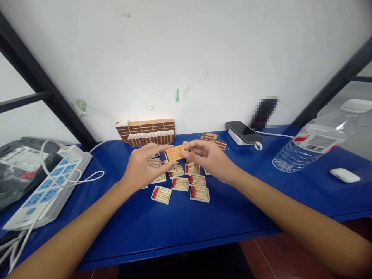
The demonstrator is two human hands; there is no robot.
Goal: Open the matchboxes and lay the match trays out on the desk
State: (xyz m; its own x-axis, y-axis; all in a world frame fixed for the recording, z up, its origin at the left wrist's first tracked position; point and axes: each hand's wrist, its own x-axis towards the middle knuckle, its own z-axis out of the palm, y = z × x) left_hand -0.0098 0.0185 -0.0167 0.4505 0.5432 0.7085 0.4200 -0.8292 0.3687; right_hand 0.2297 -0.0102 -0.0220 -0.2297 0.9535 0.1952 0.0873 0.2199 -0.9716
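A yellow matchbox [175, 154] with red printing is held up above the desk, between both hands. My left hand [145, 162] pinches its left end between thumb and fingers. At the right end, my right hand [213, 159] has its thumb and fingertips closed on the box. Below the hands lie several open match trays [161, 194] full of red-headed matches. Some of those trays are partly hidden by my hands and the held box.
Stacked matchboxes [151, 126] stand against the wall. Loose box sleeves [215, 141] lie behind my right hand. A power strip [55, 186] with white cables is at left, beside a dark bag [17, 166]. Rightward are a phone [244, 131], a water bottle [316, 139] and a white case [345, 175].
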